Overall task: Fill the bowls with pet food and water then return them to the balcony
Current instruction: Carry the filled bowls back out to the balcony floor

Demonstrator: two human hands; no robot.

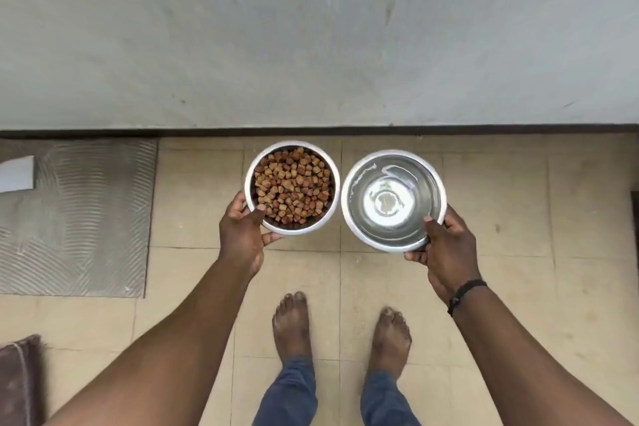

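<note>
Two steel bowls are held side by side above a tiled floor, close to the wall. The left bowl (291,149) is heaped with brown pet food kibble (292,189). My left hand (242,233) grips its near-left rim, thumb over the edge and fingers underneath. The right bowl (394,157) holds clear water that glints in the light. My right hand (446,245) grips its near-right rim the same way, thumb inside the rim. The two bowls almost touch at their rims.
A grey wall (311,31) with a dark skirting strip stands straight ahead. A grey ribbed mat (76,218) lies on the floor at the left, with a white object (15,173) on it. A brown cushion edge (19,380) shows at bottom left. My bare feet stand on beige tiles (518,201).
</note>
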